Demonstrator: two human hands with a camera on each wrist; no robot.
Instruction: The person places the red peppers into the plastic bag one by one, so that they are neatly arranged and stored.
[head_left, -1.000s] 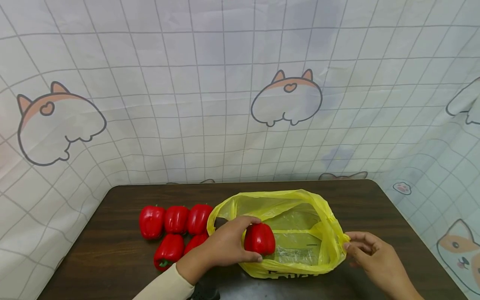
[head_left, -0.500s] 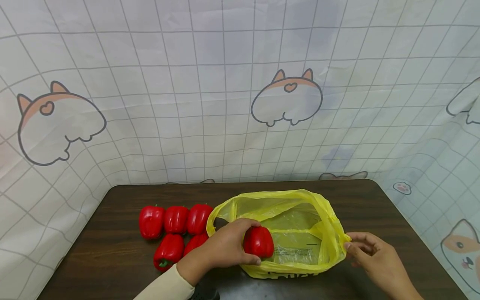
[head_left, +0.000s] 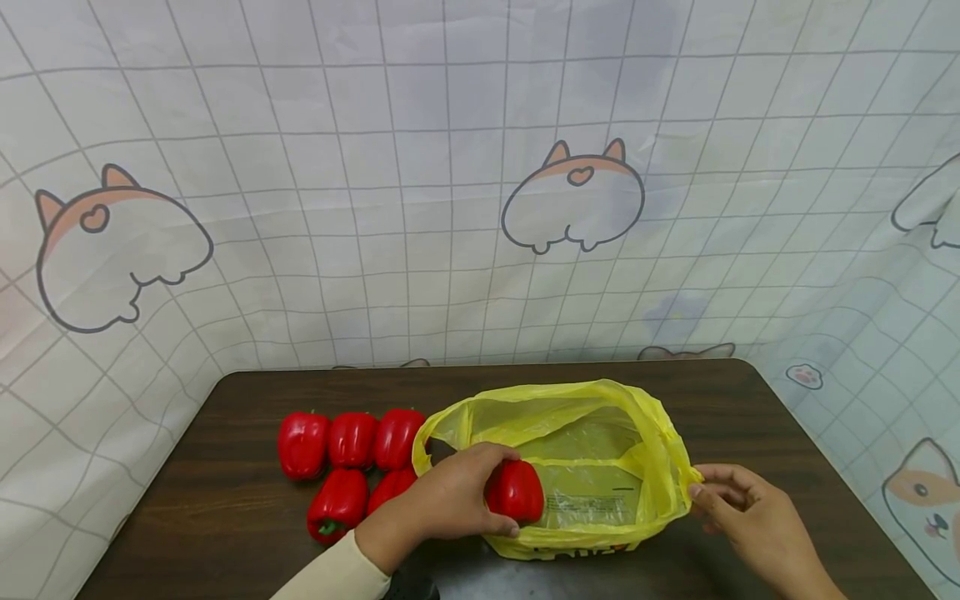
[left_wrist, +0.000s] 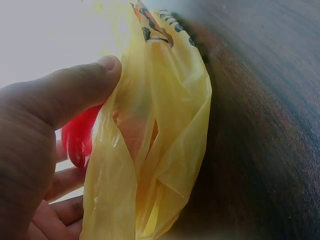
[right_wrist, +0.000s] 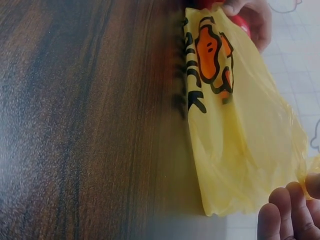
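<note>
My left hand (head_left: pixel 461 496) grips a red bell pepper (head_left: pixel 517 492) at the left side of the open mouth of a yellow plastic bag (head_left: pixel 592 537). In the left wrist view the thumb lies along the bag's rim, and the pepper (left_wrist: pixel 80 135) shows behind it. My right hand (head_left: pixel 757 517) pinches the bag's right edge between thumb and fingers, pulling that side taut. The right wrist view shows the bag's printed side (right_wrist: pixel 235 120) with black letters and an orange figure. How far the pepper is below the rim I cannot tell.
Several red bell peppers (head_left: pixel 303 446) lie in two rows left of the bag on the dark wooden table (head_left: pixel 202 500); my left forearm partly hides one. A black object (head_left: pixel 411 586) sits under the left sleeve. A white gridded cloth (head_left: pixel 420 250) hangs behind the table.
My left hand has shifted slightly down and left with the pepper, which sits a little lower in the bag's mouth. The right hand keeps its place at the bag's edge.
</note>
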